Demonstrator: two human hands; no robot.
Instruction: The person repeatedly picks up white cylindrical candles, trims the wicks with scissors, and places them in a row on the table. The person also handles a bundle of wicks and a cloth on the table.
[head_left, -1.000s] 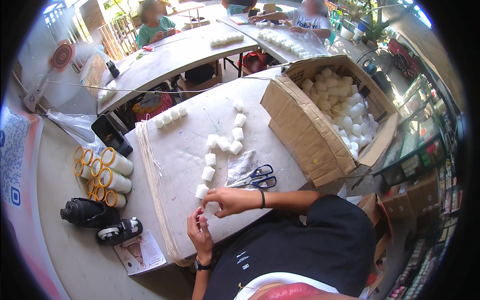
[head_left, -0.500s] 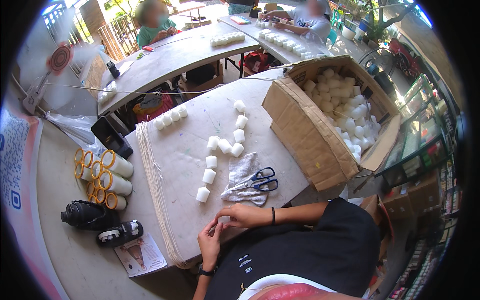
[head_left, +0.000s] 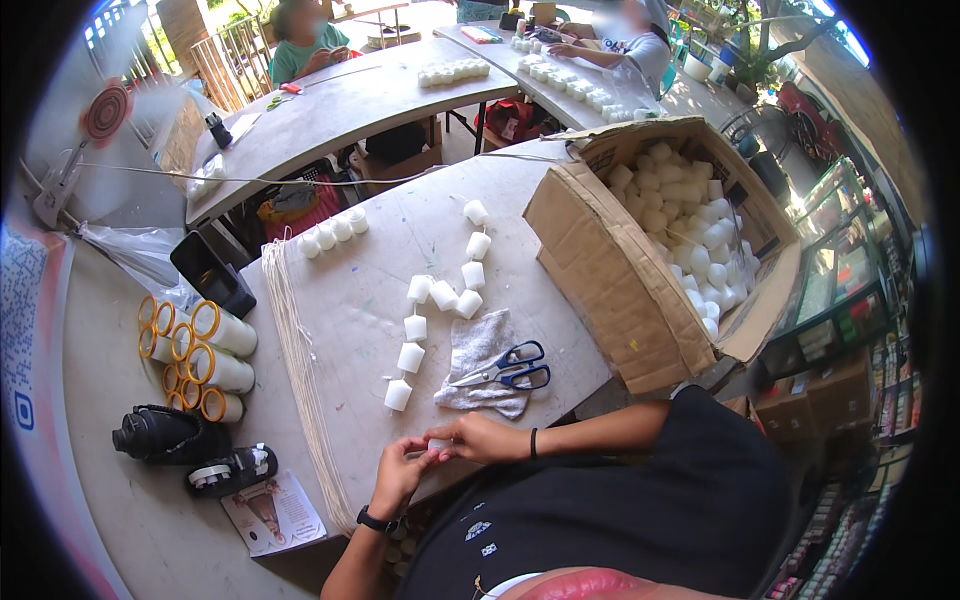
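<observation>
My left hand and my right hand meet at the near edge of the grey table, both closed on a small white cylinder held between the fingertips. Just beyond them a curved row of white cylinders stands on the table. Blue-handled scissors lie on a grey cloth to the right of that row. A bundle of pale string runs along the table's left edge.
A large open cardboard box full of white cylinders sits at the right. Yellow-rimmed rolls, a black bottle and a tape dispenser lie on the floor at left. Two other people sit at far tables.
My hands drew back from the lower end of the cylinder row to the table's near edge, now holding a small white cylinder together.
</observation>
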